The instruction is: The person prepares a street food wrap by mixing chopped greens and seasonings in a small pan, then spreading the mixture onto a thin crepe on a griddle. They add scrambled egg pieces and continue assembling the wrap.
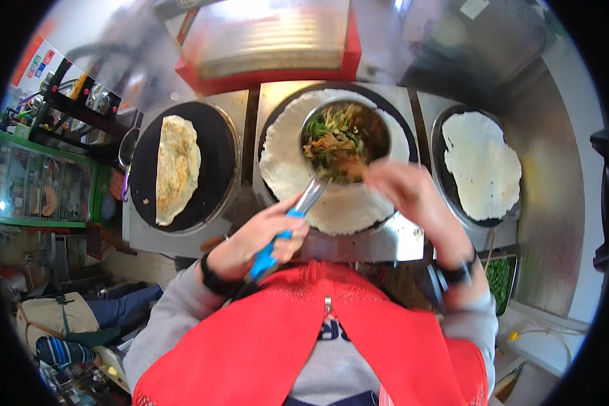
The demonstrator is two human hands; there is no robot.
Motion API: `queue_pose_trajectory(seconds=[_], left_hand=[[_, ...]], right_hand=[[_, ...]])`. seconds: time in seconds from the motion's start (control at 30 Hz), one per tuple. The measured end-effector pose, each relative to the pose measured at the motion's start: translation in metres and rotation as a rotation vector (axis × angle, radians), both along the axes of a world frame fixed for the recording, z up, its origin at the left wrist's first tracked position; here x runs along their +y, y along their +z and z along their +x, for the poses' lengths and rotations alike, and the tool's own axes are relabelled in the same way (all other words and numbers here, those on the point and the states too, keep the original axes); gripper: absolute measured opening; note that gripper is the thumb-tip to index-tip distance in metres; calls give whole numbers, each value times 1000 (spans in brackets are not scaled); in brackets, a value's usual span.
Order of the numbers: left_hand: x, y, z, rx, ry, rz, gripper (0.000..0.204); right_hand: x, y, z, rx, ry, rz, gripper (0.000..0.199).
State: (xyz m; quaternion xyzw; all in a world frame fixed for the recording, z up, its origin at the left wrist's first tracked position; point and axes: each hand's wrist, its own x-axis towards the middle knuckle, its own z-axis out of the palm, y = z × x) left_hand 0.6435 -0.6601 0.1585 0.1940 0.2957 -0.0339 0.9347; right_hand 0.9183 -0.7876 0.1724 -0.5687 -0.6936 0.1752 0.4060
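My left hand (pixel 269 233) is closed around the blue handle of metal tongs (pixel 308 197), whose far end reaches the near rim of a round steel bowl (pixel 388 135). A mix of shredded green and brownish-orange food (pixel 335 139) fills the bowl. My right hand (pixel 406 189) hovers at the bowl's near right edge, smeared by motion, so its fingers and anything in them cannot be made out. Under the bowl lies a large pale flatbread (pixel 348 210) on the middle black griddle (pixel 267 196).
On the left griddle (pixel 216 162) rests a folded, browned flatbread (pixel 178 169). A pale one (pixel 482 166) covers much of the right griddle (pixel 446 189). A tray of chopped greens (pixel 499 281) stands at lower right. Behind is a red-edged box (pixel 271 47); another person (pixel 81 314) is at lower left.
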Motion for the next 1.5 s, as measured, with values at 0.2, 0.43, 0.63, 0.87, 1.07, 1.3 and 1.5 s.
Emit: queue_pose_trajectory(seconds=[0.2,0.43,0.63,0.87,1.07,1.3,1.5], left_hand=[[1,4,3,-59,-31,43,60],[-3,-1,6,-73,-68,64,66],[-3,-11,3,-37,-16,38,64],[-12,-5,7,56,-19,124,68],[-8,0,-4,106,49,231,70],[-21,-5,23,39,120,139,61],[-19,9,26,43,6,72,61]], right_hand=[[-6,10,0,104,-36,-47,10],[-2,7,2,-68,-1,55,9],[5,33,-1,-116,116,-212,10],[90,24,39,201,-206,-14,21],[8,-47,55,686,-314,-267,22],[-10,-121,-1,1567,-601,-113,17],[4,-94,-8,1397,-963,274,23]])
